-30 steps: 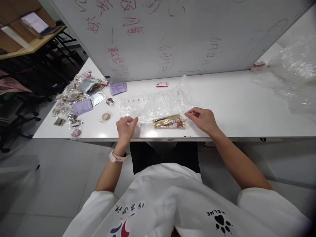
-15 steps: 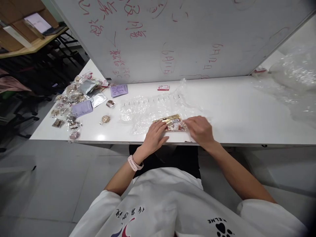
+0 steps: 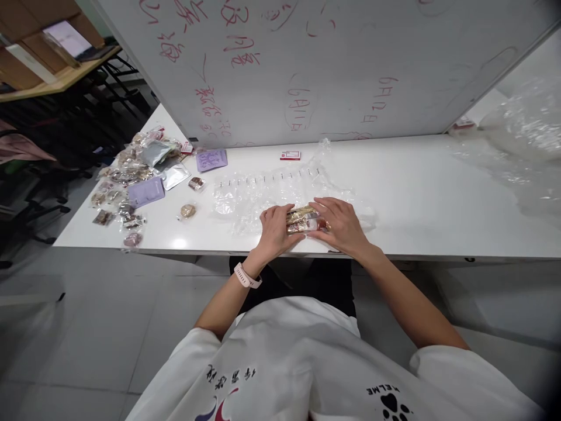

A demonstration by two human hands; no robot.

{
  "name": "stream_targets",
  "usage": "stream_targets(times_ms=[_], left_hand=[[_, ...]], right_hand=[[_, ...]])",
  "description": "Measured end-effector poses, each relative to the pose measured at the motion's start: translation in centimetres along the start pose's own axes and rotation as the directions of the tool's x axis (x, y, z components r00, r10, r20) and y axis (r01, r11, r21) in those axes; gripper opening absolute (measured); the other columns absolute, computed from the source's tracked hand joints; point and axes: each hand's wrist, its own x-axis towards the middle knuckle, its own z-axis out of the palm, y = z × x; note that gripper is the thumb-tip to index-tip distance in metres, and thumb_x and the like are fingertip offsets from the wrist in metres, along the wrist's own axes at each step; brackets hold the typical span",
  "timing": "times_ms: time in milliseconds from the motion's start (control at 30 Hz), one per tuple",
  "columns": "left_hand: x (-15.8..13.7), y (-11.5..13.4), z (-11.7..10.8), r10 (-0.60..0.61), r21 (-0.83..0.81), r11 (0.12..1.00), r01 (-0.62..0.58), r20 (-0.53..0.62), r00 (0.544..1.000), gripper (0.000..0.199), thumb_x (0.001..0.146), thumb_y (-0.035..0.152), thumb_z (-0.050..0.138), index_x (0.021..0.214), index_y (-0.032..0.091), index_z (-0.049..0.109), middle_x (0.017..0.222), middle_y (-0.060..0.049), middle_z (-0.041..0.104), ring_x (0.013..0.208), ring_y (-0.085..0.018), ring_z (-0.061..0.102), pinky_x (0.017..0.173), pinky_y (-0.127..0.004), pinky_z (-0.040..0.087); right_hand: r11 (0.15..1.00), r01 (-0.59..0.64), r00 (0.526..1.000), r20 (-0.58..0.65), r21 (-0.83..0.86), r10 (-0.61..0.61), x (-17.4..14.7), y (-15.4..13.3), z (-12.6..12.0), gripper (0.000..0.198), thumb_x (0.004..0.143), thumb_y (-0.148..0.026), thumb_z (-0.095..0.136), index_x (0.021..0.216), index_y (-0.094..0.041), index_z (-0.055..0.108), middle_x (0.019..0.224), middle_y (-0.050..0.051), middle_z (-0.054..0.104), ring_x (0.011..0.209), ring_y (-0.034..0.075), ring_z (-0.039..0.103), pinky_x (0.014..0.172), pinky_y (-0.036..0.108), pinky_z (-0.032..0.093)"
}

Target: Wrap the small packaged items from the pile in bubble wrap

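Between my hands lie gold-and-red shiny packets, side by side on clear plastic bubble wrap close to the table's front edge. My left hand grips the left end of the packets, thumb on the near side and fingers on the far side. At the right end my right hand holds them the same way, its fingers covering part of them. What exactly the packets contain I cannot make out.
Left on the white table is a pile of small wrapped packets with purple sachets. A round wrapped piece lies nearer. A small red-and-white box sits by the whiteboard. Clear plastic sheeting covers the right end.
My right hand has come down from above the right end and moved left onto the packets. My left hand now grips their left end instead of lying flat on them.
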Motion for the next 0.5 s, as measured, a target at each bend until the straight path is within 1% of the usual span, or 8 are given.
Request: stream_targets(times_ms=[33, 100, 167, 233, 300, 367, 433, 500], left_hand=[[0.1, -0.1, 0.1, -0.005, -0.011, 1.0, 0.005, -0.014, 1.0, 0.072, 0.076, 0.039, 0.082, 0.135, 0.021, 0.046, 0.12, -0.011, 0.064, 0.116, -0.032, 0.052, 0.102, -0.048, 0.036], [0.1, -0.3, 0.2, 0.019, -0.038, 0.999, -0.02, -0.027, 0.999, 0.061, 0.079, 0.035, 0.08, 0.13, 0.02, 0.049, 0.109, -0.008, 0.067, 0.108, -0.028, 0.056, 0.097, -0.044, 0.039], [-0.1, -0.5, 0.0, 0.079, -0.059, 0.995, -0.08, -0.023, 0.997, 0.053, 0.082, 0.032, 0.079, 0.126, 0.02, 0.052, 0.107, -0.007, 0.068, 0.104, -0.026, 0.057, 0.094, -0.041, 0.041], [-0.5, -0.7, -0.3, 0.125, -0.053, 0.991, -0.125, -0.012, 0.992, 0.043, 0.084, 0.032, 0.077, 0.12, 0.02, 0.055, 0.107, -0.007, 0.07, 0.102, -0.024, 0.059, 0.091, -0.039, 0.042], [-0.9, -1.0, -0.8, 0.145, -0.017, 0.989, -0.145, -0.001, 0.989, 0.034, 0.088, 0.036, 0.073, 0.115, 0.021, 0.059, 0.107, -0.007, 0.071, 0.1, -0.024, 0.06, 0.087, -0.037, 0.043], [-1.2, -1.2, -1.1, 0.154, 0.037, 0.987, -0.154, -0.009, 0.988, 0.032, 0.091, 0.043, 0.068, 0.112, 0.02, 0.061, 0.104, -0.008, 0.072, 0.097, -0.024, 0.06, 0.083, -0.037, 0.044], [-1.3, -1.3, -1.2, 0.164, 0.09, 0.983, -0.161, -0.027, 0.986, 0.034, 0.093, 0.05, 0.063, 0.108, 0.019, 0.063, 0.101, -0.009, 0.073, 0.094, -0.024, 0.061, 0.08, -0.036, 0.044], [-1.2, -1.5, -1.2, 0.127, 0.132, 0.984, -0.119, -0.052, 0.991, 0.036, 0.096, 0.053, 0.057, 0.103, 0.018, 0.062, 0.096, -0.009, 0.073, 0.088, -0.023, 0.062, 0.074, -0.033, 0.044]], right_hand=[[1.0, -0.001, 1.0, 0.002, -0.008, 0.001, -0.1, 0.2, 0.5, 0.066, 0.089, -0.057, 0.065, 0.143, -0.022, 0.05, 0.14, 0.013, 0.059, 0.127, 0.032, 0.052, 0.101, 0.047, 0.041], [1.0, 0.006, 1.0, -0.008, -0.012, -0.006, -0.5, 0.8, 1.1, 0.07, 0.087, -0.061, 0.065, 0.143, -0.021, 0.05, 0.14, 0.014, 0.059, 0.13, 0.033, 0.05, 0.104, 0.048, 0.038], [0.999, 0.041, 0.999, -0.004, -0.004, -0.041, -0.8, 1.3, 0.9, 0.065, 0.087, -0.061, 0.066, 0.137, -0.021, 0.055, 0.137, 0.013, 0.062, 0.129, 0.032, 0.051, 0.106, 0.048, 0.037], [0.997, 0.082, 0.996, 0.021, 0.006, -0.082, -1.2, 1.6, 0.6, 0.052, 0.09, -0.058, 0.064, 0.128, -0.022, 0.062, 0.127, 0.01, 0.068, 0.123, 0.03, 0.057, 0.105, 0.045, 0.038], [0.996, 0.091, 0.994, 0.053, 0.012, -0.091, -1.6, 1.6, 0.2, 0.039, 0.095, -0.051, 0.059, 0.12, -0.021, 0.066, 0.116, 0.009, 0.073, 0.113, 0.026, 0.063, 0.098, 0.041, 0.042], [0.998, 0.064, 0.996, 0.066, 0.005, -0.065, -2.0, 1.5, 0.1, 0.032, 0.1, -0.045, 0.054, 0.114, -0.02, 0.068, 0.11, 0.008, 0.075, 0.102, 0.023, 0.067, 0.087, 0.036, 0.046], [1.0, 0.014, 0.998, 0.057, -0.011, -0.014, -2.1, 1.4, 0.1, 0.034, 0.102, -0.043, 0.049, 0.106, -0.018, 0.07, 0.106, 0.009, 0.075, 0.094, 0.021, 0.068, 0.078, 0.033, 0.046], [0.998, -0.062, 0.996, 0.062, -0.013, 0.063, -1.9, 1.5, 0.4, 0.041, 0.104, -0.046, 0.044, 0.099, -0.017, 0.072, 0.099, 0.009, 0.075, 0.085, 0.02, 0.068, 0.07, 0.031, 0.044]])
